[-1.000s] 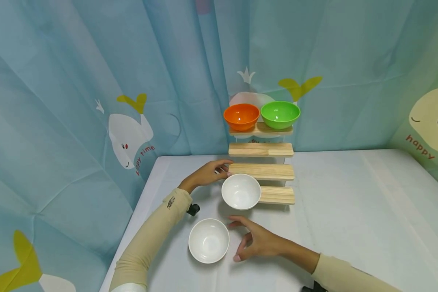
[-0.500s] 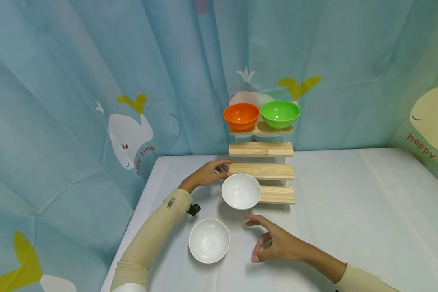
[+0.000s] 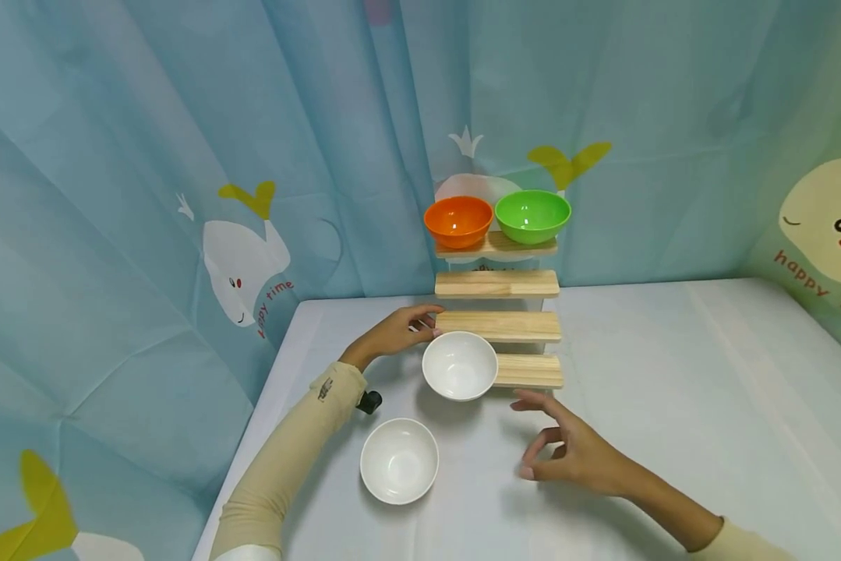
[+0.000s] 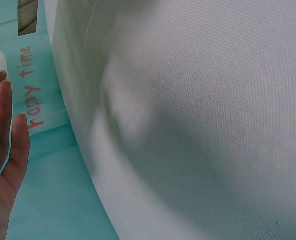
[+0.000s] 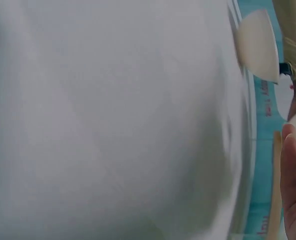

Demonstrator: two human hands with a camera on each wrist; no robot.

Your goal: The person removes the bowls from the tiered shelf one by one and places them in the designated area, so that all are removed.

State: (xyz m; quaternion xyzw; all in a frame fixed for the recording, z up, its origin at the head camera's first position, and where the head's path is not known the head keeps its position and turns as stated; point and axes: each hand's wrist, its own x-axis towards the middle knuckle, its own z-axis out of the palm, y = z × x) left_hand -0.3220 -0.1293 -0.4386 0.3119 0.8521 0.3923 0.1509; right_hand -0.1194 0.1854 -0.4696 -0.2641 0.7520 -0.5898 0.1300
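My left hand (image 3: 395,333) is at the left end of a stepped wooden shelf stand (image 3: 525,327), thumb and forefinger pinching the end of a middle board. Just right of its thumb, a white bowl (image 3: 460,365) sits on the lowest board's left part. Another white bowl (image 3: 400,461) stands upright on the table in front. My right hand (image 3: 577,452) hovers to the right of both bowls, holding nothing, fingers loosely curved and thumb apart from the forefinger. The left wrist view catches relaxed fingers (image 4: 19,155) at its edge; the right wrist view shows the table bowl (image 5: 257,47) side-on.
An orange bowl (image 3: 458,222) and a green bowl (image 3: 533,216) stand side by side on the top board. Behind the white-covered table (image 3: 673,389) hangs a blue curtain (image 3: 364,156) printed with cartoon whales.
My right hand has drawn away to the right from between the two white bowls. My left hand stays at the stand, and the bowls keep their places.
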